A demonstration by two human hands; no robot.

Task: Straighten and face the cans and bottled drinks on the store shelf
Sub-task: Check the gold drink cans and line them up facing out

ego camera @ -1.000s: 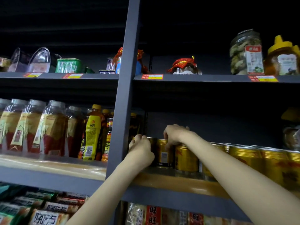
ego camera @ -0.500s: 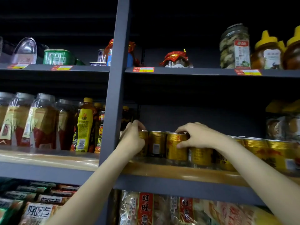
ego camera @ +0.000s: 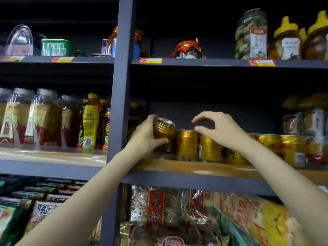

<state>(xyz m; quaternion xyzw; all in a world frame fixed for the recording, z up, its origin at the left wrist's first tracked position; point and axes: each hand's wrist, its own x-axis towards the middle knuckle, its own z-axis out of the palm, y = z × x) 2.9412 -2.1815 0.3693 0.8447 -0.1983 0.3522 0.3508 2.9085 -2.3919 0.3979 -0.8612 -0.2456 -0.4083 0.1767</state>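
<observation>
left hand (ego camera: 145,139) is gripping the tilted end can (ego camera: 164,133) at the shelf (ego camera: 195,165) row's left, right hand (ego camera: 219,130) is hovering uncurled over neighbouring cans (ego camera: 188,143); risking the tilted can slipping, toppling neighbours.

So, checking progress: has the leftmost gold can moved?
Yes: the left hand has lifted and tilted the leftmost gold can above its upright neighbour.

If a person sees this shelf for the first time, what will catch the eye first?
First, the left hand gripping a tilted gold can at the left end of the middle shelf, beside the grey upright post. Next, the right hand hovers over the row of gold cans. Yellow-capped honey jars stand top right.
</observation>
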